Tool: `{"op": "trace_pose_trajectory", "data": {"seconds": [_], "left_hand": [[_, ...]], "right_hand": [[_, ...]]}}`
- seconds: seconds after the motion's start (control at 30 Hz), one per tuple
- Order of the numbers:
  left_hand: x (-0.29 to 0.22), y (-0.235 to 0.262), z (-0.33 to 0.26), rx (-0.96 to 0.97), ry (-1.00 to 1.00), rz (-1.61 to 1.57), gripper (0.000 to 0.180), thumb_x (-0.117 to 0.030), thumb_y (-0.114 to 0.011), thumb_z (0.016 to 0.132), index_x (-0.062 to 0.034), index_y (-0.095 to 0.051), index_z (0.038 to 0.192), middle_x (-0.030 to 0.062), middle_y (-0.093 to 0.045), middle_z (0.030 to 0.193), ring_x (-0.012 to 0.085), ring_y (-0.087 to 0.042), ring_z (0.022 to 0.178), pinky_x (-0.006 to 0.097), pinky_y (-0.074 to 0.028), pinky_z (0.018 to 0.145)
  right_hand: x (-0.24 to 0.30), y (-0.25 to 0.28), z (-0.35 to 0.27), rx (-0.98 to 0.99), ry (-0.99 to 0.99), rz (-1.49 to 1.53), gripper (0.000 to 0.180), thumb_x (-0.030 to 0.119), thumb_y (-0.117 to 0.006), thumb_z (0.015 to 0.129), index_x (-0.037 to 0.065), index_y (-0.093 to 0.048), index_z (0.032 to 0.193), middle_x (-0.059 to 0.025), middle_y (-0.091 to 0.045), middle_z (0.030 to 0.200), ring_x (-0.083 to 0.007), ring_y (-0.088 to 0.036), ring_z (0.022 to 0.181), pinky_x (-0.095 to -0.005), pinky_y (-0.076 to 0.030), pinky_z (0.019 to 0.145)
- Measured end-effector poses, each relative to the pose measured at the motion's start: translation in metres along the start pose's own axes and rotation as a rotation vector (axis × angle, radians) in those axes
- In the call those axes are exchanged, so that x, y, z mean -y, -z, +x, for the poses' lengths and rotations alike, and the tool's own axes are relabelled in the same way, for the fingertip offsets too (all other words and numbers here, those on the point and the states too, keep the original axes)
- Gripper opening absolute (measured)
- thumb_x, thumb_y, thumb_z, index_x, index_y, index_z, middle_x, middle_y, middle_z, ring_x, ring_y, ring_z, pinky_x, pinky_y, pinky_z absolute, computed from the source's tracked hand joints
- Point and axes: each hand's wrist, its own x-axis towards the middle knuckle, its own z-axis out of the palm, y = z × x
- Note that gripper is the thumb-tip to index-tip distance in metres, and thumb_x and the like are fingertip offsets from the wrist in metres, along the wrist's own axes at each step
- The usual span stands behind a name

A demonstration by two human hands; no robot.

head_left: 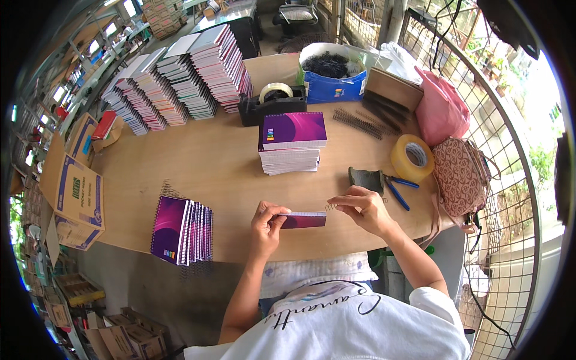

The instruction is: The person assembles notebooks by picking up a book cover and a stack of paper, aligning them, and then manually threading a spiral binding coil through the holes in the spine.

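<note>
My left hand (267, 225) grips a small purple notebook (305, 221) by its left end, its punched edge turned up. At the notebook's right end, my right hand (363, 209) pinches a thin wire spiral (329, 207); how far the wire runs into the holes is too small to tell. Beyond my hands stands a stack of purple notebooks (294, 131). To the left, a row of purple notebooks (182, 233) with wire spirals lies near the table's front edge. Blue-handled pliers (397, 193) rest right of my right hand, by a dark green block-like piece (365, 179).
Tall notebook stacks (219, 67) line the far left, beside a black tape dispenser (273, 103). A blue box (333, 84) of black coils stands at the back. Loose wire spirals (360, 123), a tape roll (411, 157) and bags (443, 105) sit right. Cartons (78, 193) stand left.
</note>
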Motion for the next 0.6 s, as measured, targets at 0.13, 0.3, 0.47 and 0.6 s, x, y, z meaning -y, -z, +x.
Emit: {"op": "trace_pose_trajectory", "data": {"seconds": [0.13,0.3,0.47,0.6], "left_hand": [[0.000,-0.001,-0.001,0.007,-0.027,0.002,0.006,-0.004,-0.067,0.091,-0.0047,-0.065,0.097,0.0030,-0.055,0.093,0.0115,-0.052,0.081,0.024,-0.044,0.069],[-0.007,0.000,-0.001,-0.006,0.008,0.012,0.006,-0.005,-0.068,0.091,-0.0049,-0.065,0.096,0.0028,-0.055,0.092,0.0125,-0.051,0.082,0.024,-0.042,0.070],[-0.010,0.000,-0.002,-0.008,0.022,0.046,0.007,-0.002,-0.068,0.089,-0.0049,-0.066,0.096,0.0028,-0.055,0.091,0.0139,-0.051,0.084,0.025,-0.042,0.073],[-0.016,-0.004,-0.003,-0.036,0.004,0.107,0.009,0.001,-0.067,0.088,-0.0046,-0.066,0.095,0.0034,-0.055,0.091,0.0145,-0.051,0.083,0.026,-0.042,0.072]], "right_hand": [[-0.001,-0.006,0.002,-0.061,0.110,0.046,0.020,0.006,-0.074,0.081,0.013,-0.075,0.100,-0.0022,-0.068,0.085,-0.0219,-0.060,0.077,-0.0359,-0.049,0.072],[0.001,-0.006,0.000,-0.054,0.088,0.173,0.016,0.004,-0.074,0.080,0.011,-0.073,0.094,-0.0020,-0.072,0.091,-0.0197,-0.060,0.078,-0.0333,-0.046,0.079],[-0.003,-0.007,-0.004,0.012,0.138,0.201,0.019,0.001,-0.073,0.081,0.007,-0.072,0.099,-0.0051,-0.071,0.090,-0.0207,-0.064,0.077,-0.0341,-0.049,0.074],[0.010,-0.003,-0.004,0.135,-0.002,0.073,0.023,0.009,-0.071,0.084,0.009,-0.065,0.106,-0.0060,-0.069,0.090,-0.0281,-0.066,0.075,-0.0394,-0.051,0.064]]}}
